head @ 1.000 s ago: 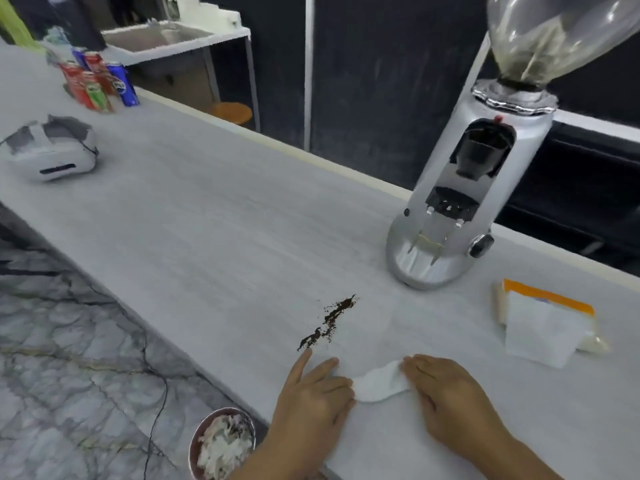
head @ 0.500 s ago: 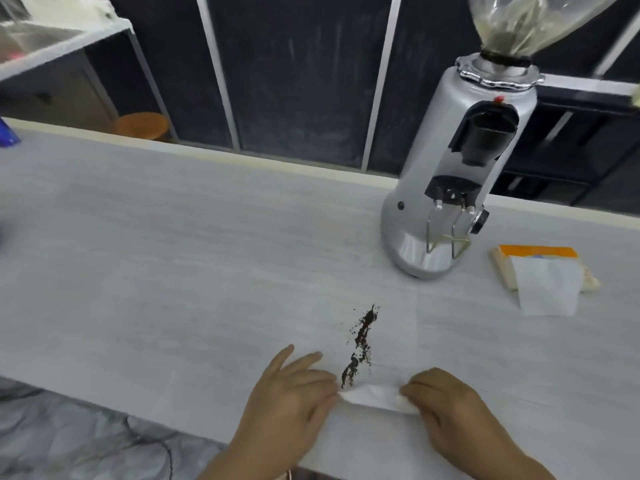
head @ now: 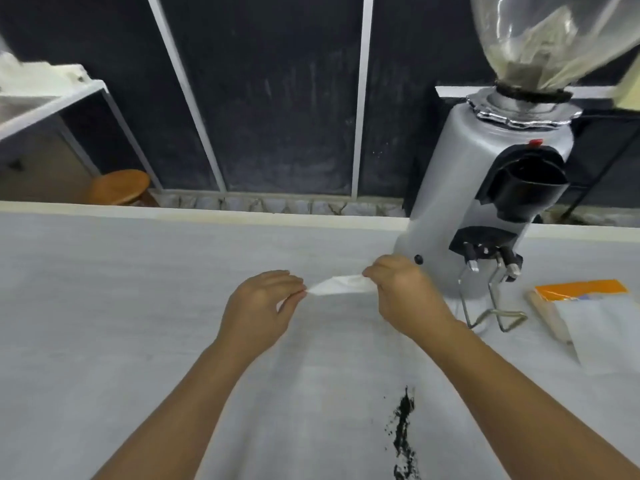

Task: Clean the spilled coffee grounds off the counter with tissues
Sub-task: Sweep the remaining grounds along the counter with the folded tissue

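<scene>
A dark streak of spilled coffee grounds (head: 403,434) lies on the pale grey counter (head: 121,306), near the bottom edge of the view between my forearms. A white tissue (head: 337,285) is stretched between my two hands above the counter, beyond the grounds. My left hand (head: 263,303) pinches its left end and my right hand (head: 403,292) grips its right end. The tissue does not touch the grounds.
A silver coffee grinder (head: 485,209) with a clear hopper stands just right of my right hand, its wire fork (head: 491,313) resting on the counter. An orange-topped tissue pack (head: 588,317) lies at the right. A wooden stool (head: 117,187) stands behind the counter's far edge.
Both hands lifted the tissue off the counter near the front edge and carried it away from me, past the grounds. The view tilted, so the grounds now sit lower in view.
</scene>
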{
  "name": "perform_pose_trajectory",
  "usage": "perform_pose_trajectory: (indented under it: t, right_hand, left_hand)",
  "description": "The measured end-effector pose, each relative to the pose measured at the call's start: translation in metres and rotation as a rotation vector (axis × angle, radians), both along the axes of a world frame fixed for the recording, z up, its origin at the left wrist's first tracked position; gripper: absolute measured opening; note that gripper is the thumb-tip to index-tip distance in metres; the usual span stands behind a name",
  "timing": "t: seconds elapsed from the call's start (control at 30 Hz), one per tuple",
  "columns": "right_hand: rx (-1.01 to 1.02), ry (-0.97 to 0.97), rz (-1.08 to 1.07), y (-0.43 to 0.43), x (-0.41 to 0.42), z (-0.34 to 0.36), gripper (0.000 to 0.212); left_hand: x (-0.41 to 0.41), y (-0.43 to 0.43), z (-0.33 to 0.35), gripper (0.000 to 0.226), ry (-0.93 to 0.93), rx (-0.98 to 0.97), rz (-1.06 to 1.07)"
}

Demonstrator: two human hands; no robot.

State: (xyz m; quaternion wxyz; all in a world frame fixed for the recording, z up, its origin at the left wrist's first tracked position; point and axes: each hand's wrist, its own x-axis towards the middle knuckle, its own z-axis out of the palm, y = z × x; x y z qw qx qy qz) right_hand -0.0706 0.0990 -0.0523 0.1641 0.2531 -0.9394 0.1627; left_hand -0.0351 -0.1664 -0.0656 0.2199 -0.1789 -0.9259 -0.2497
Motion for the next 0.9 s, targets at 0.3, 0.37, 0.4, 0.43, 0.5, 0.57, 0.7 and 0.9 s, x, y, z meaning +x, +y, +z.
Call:
perform_pose_trajectory:
  t: [0.3, 0.37, 0.4, 0.43, 0.5, 0.57, 0.7, 0.9]
  right_hand:
    - [0.231, -0.179, -0.311, -0.026, -0.071, -0.056, 0.024]
    - [0.180, -0.187, -0.344, -0.033, -0.073, -0.060, 0.027]
    - [0.158, -0.186, -0.353, -0.034, -0.074, -0.062, 0.031]
    - [0.158, -0.188, -0.354, -0.034, -0.075, -0.065, 0.032]
    - [0.210, -0.208, -0.351, -0.032, -0.077, -0.068, 0.024]
    - [0.254, -0.238, -0.346, -0.031, -0.079, -0.067, 0.017]
    - [0.363, -0.259, -0.305, -0.030, -0.084, -0.060, 0.022]
    - [0.389, -0.198, -0.196, -0.024, -0.080, -0.063, 0.026]
  left_hand:
    - [-0.122, -0.004, -0.079, 0.015, -0.064, -0.036, -0.205]
    - [-0.124, -0.007, -0.086, 0.023, -0.060, 0.002, -0.181]
    - [-0.124, -0.007, -0.087, 0.027, -0.057, 0.015, -0.160]
    - [-0.124, -0.005, -0.087, 0.029, -0.057, 0.017, -0.148]
    - [-0.129, 0.000, -0.089, 0.028, -0.065, 0.008, -0.172]
    - [-0.138, 0.005, -0.092, 0.025, -0.078, -0.006, -0.218]
    - [-0.153, 0.008, -0.097, 0.027, -0.157, -0.079, -0.150]
    - [-0.151, 0.002, -0.098, 0.042, -0.200, -0.148, -0.109]
